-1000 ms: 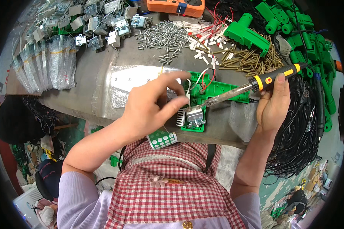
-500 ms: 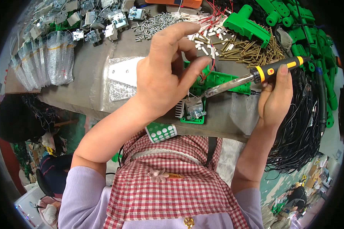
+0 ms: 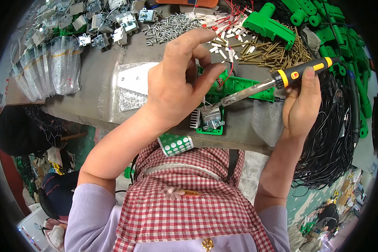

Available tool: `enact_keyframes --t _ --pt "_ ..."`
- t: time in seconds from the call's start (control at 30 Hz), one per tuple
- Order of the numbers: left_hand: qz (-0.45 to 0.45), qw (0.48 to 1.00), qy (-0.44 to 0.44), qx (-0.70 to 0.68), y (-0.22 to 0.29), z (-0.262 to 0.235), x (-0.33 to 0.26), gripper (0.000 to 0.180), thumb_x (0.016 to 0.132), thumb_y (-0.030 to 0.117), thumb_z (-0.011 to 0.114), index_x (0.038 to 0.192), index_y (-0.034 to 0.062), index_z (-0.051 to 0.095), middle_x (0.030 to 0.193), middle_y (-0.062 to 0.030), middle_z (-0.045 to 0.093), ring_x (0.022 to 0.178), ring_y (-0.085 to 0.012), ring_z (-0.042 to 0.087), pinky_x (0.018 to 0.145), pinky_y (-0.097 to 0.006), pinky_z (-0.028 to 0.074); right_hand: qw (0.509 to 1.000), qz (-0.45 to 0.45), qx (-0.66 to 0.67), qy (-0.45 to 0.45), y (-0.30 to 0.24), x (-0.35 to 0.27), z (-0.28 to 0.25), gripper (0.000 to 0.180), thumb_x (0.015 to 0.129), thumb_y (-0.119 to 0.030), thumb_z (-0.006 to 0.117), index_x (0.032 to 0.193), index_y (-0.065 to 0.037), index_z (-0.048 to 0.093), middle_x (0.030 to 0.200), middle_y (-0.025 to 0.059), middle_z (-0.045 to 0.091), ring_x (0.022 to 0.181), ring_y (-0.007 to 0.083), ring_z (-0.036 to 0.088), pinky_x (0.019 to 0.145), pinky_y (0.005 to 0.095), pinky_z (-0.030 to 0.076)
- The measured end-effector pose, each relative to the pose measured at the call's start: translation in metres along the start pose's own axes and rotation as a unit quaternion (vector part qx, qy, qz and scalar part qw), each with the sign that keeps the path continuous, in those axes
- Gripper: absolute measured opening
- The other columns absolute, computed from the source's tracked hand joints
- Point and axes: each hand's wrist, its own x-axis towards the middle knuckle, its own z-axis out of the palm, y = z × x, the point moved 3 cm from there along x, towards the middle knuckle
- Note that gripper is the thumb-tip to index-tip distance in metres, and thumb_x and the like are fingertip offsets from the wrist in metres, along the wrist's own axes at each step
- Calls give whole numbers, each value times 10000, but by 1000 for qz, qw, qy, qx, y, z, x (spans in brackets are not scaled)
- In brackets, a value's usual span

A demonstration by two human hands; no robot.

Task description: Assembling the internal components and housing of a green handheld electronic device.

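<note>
My right hand (image 3: 301, 101) grips a soldering iron (image 3: 298, 74) with a black and yellow handle. Its metal barrel slopes down to the left, and the tip is at a small metal switch-like part (image 3: 213, 119) inside an open green plastic housing (image 3: 248, 86). Over the left side of that housing my left hand (image 3: 176, 80) is held with thumb and index finger curved. Its other fingers are curled and partly hidden, so what they pinch does not show. A thin pale strand runs below this hand near the iron's tip. A red wire (image 3: 231, 69) rises from the housing.
Metal parts (image 3: 126, 23), silver screws (image 3: 168, 29) and brass screws (image 3: 264, 52) lie along the back. Clear sleeves (image 3: 65, 63) sit at the left, a white plate (image 3: 140, 79) nearer. Green housings (image 3: 269, 25) and black cables (image 3: 323, 147) crowd the right. A green dotted roll (image 3: 176, 145) is at the front edge.
The iron's tip has shifted slightly left and stays at the metal part. My left hand has moved slightly left and down, its grip unchanged.
</note>
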Motion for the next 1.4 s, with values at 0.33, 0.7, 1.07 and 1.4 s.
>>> enact_keyframes --t 0.33,0.7,1.07,1.4 --pt "-9 1000 5 15 0 5 -1 585 789 -64 684 1267 15 356 785 -46 584 559 -26 500 476 -153 347 1000 21 -23 -2 8 1 -2 249 988 -258 482 916 -30 555 795 23 552 676 84 473 590 230 384" --pt "-117 992 -46 -14 0 3 8 497 822 -1 673 1244 17 409 785 -33 578 560 -29 493 477 -163 354 999 37 -20 14 8 2 2 268 963 -281 541 877 -27 552 758 22 582 631 72 470 573 223 377" --pt "-522 722 -231 -390 9 0 49 438 930 127 474 1293 -112 428 890 -139 666 429 -27 309 391 -176 251 999 33 -27 -14 12 -1 -2 236 982 -270 498 923 -44 533 766 17 553 644 79 465 575 227 367" --pt "-326 880 -332 -93 8 -5 27 160 899 64 580 1010 44 694 880 -39 689 537 -28 455 468 -202 379 998 44 -38 0 10 2 -2 290 963 -308 539 862 -38 560 725 -9 579 622 49 476 576 202 382"
